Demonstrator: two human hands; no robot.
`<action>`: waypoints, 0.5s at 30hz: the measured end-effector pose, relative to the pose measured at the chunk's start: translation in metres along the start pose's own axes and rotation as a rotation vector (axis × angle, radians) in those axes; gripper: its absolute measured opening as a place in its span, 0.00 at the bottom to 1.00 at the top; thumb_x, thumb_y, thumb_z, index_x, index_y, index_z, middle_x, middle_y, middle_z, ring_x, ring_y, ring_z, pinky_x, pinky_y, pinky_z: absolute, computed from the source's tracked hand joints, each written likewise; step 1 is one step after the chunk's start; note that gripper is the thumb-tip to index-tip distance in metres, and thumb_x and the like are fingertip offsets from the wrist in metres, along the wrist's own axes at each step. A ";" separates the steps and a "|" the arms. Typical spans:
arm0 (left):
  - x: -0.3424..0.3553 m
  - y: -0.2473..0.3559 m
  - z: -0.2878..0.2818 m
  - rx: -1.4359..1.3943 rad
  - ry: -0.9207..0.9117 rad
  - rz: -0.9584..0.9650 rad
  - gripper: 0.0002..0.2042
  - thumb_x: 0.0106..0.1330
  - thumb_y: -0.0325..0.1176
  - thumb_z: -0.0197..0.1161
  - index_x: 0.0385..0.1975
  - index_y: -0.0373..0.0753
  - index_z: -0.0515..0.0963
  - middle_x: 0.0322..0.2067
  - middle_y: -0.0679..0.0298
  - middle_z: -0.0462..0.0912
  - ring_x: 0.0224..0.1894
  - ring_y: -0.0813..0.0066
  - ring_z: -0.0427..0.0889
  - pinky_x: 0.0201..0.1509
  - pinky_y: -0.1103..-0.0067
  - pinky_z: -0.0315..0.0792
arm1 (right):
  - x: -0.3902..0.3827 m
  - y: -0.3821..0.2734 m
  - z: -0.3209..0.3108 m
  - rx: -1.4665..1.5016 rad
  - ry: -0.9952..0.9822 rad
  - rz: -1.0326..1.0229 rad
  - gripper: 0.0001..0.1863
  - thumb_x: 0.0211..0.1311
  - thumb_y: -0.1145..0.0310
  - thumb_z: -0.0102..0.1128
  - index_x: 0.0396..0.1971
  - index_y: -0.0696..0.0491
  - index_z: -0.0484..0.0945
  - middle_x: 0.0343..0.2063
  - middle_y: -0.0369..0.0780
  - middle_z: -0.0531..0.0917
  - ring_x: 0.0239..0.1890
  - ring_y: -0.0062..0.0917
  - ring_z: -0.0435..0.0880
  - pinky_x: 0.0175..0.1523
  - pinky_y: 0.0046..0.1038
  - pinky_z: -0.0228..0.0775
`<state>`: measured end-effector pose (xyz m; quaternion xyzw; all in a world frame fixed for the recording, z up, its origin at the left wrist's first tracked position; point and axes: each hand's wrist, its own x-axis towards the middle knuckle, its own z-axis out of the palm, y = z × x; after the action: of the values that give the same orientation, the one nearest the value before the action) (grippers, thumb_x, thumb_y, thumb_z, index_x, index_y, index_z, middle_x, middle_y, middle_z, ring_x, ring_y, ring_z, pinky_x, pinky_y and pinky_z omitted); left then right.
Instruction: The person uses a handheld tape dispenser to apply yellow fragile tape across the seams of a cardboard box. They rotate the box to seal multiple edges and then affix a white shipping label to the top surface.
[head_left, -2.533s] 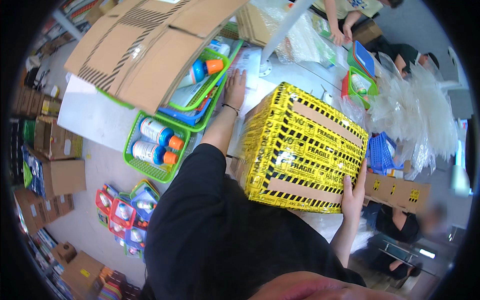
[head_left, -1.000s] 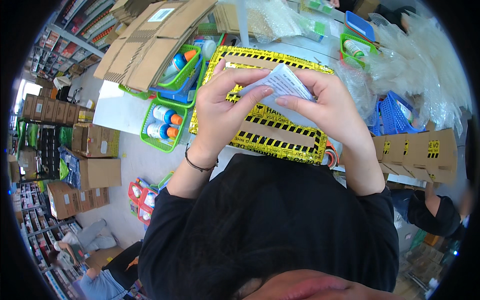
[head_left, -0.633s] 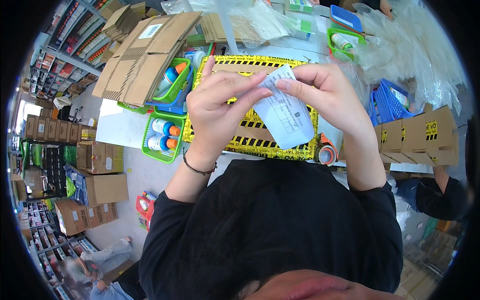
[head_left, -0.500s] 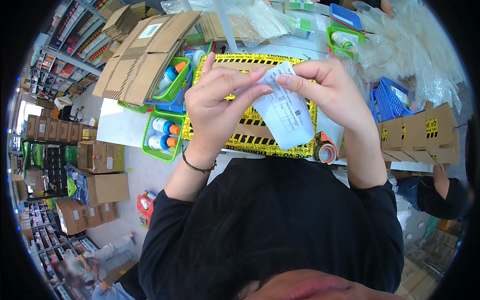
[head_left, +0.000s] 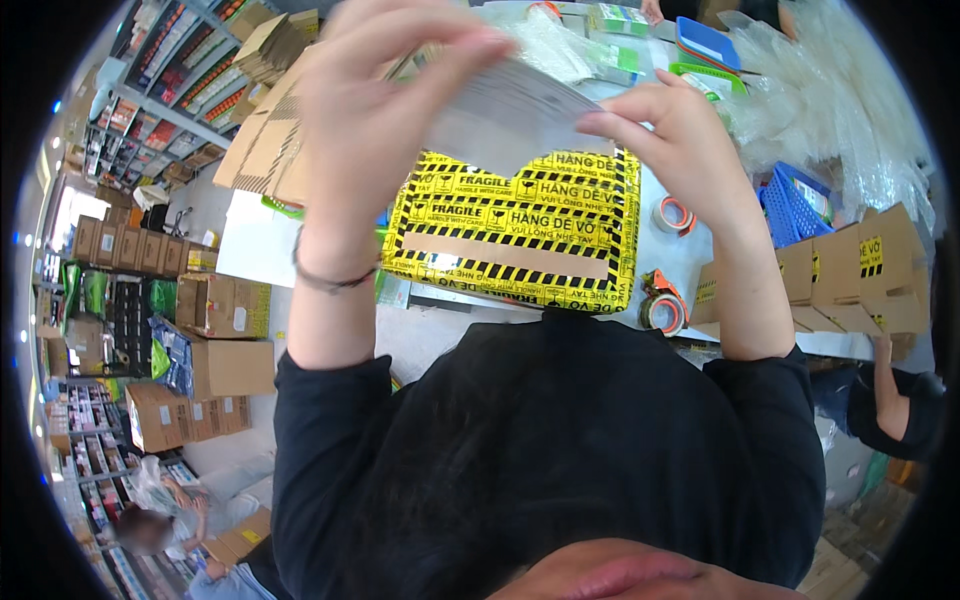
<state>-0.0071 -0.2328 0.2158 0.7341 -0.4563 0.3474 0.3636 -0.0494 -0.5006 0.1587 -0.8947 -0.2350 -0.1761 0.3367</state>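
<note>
Between my two hands a white printed paper label is held up, spread and slightly curved above the box. My left hand, blurred by motion, pinches its left end. At its right corner, my right hand grips it between thumb and fingers. Below lies a cardboard box on the table, wrapped in yellow and black warning tape. The label and my left hand hide the box's far part. Right of the box are an orange tape dispenser and a roll of tape.
Flattened cardboard is stacked at the left. At the right are a blue basket, a row of cardboard boxes and a heap of bubble wrap. Other people are at the lower left and right edge.
My hands have drawn apart, the left one moving up and left. The label, which hung down between them, is now stretched across. The green basket of bottles beside the box is out of sight.
</note>
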 end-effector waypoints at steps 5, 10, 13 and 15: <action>-0.083 -0.025 -0.017 -0.533 -0.153 -0.161 0.06 0.59 0.24 0.71 0.36 0.37 0.89 0.46 0.59 0.85 0.51 0.65 0.81 0.54 0.72 0.76 | -0.089 0.179 0.017 -0.112 0.037 0.636 0.20 0.65 0.51 0.65 0.35 0.56 0.89 0.27 0.50 0.86 0.31 0.42 0.86 0.39 0.36 0.74; -0.167 -0.023 -0.008 -0.048 -0.459 -0.604 0.06 0.59 0.32 0.73 0.35 0.44 0.89 0.56 0.62 0.83 0.63 0.62 0.76 0.70 0.64 0.60 | -0.212 0.353 0.108 -0.431 -0.061 1.024 0.33 0.59 0.39 0.67 0.36 0.60 0.88 0.30 0.49 0.89 0.36 0.42 0.90 0.45 0.40 0.79; -0.169 0.004 0.002 0.183 -0.512 -0.489 0.19 0.55 0.45 0.77 0.47 0.55 0.87 0.66 0.62 0.74 0.71 0.59 0.69 0.74 0.44 0.45 | -0.245 0.403 0.151 -0.329 -0.143 1.299 0.31 0.56 0.40 0.69 0.33 0.60 0.88 0.29 0.50 0.89 0.35 0.40 0.91 0.43 0.41 0.80; -0.165 0.025 0.014 0.277 -0.698 -0.295 0.35 0.55 0.60 0.70 0.65 0.56 0.76 0.73 0.60 0.65 0.77 0.56 0.58 0.77 0.48 0.40 | -0.247 0.416 0.165 -0.421 -0.007 1.224 0.28 0.55 0.43 0.70 0.30 0.59 0.88 0.28 0.49 0.89 0.32 0.37 0.91 0.40 0.40 0.81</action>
<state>-0.0843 -0.1839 0.0751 0.9077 -0.3910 0.0796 0.1301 -0.0039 -0.7376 -0.2913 -0.9143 0.3559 0.0084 0.1930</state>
